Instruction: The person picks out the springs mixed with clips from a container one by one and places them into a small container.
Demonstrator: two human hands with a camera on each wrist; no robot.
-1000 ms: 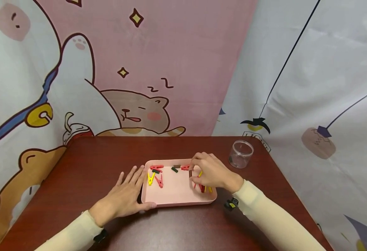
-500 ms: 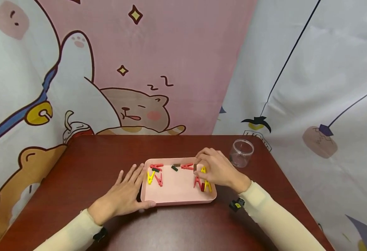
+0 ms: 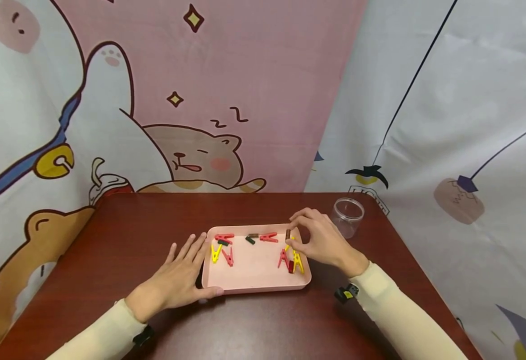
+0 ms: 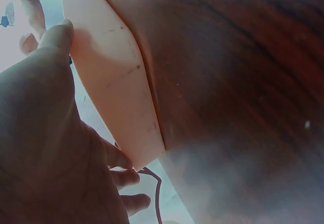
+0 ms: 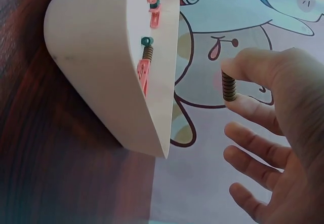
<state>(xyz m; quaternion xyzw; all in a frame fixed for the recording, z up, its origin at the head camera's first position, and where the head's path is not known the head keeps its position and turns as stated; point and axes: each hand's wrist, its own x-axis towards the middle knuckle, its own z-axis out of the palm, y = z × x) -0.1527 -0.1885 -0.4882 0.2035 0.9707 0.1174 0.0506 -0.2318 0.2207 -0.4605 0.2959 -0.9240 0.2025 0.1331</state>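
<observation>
Tray (image 3: 256,272), pink, shallow, flat on a dark wooden table (image 3: 254,330). Contents, left end: red clip (image 3: 224,237) at the far side, dark green piece (image 3: 223,243) just beside it, yellow clip (image 3: 216,253) and second red clip (image 3: 229,257) nearer. Contents, far side, middle: coiled spring (image 3: 253,235), second green piece (image 3: 250,240) and third red clip (image 3: 269,238). Contents, right end: fourth red clip (image 3: 283,259), dark red piece (image 3: 291,267), yellow clip with legs spread (image 3: 298,263), and another yellow piece, partly hidden.

Jar (image 3: 348,217), clear, round, upright on the table beyond the tray's right end, partly behind the right hand (image 3: 323,241); contents cannot be told.

Held spring (image 5: 229,87), brown, pinched end to end between the right thumb and index finger, raised above the tray's right end; the other three fingers are spread apart.

Left hand (image 3: 175,281), fingers straight and apart, touching the tray's left end, thumb at its near side.
</observation>
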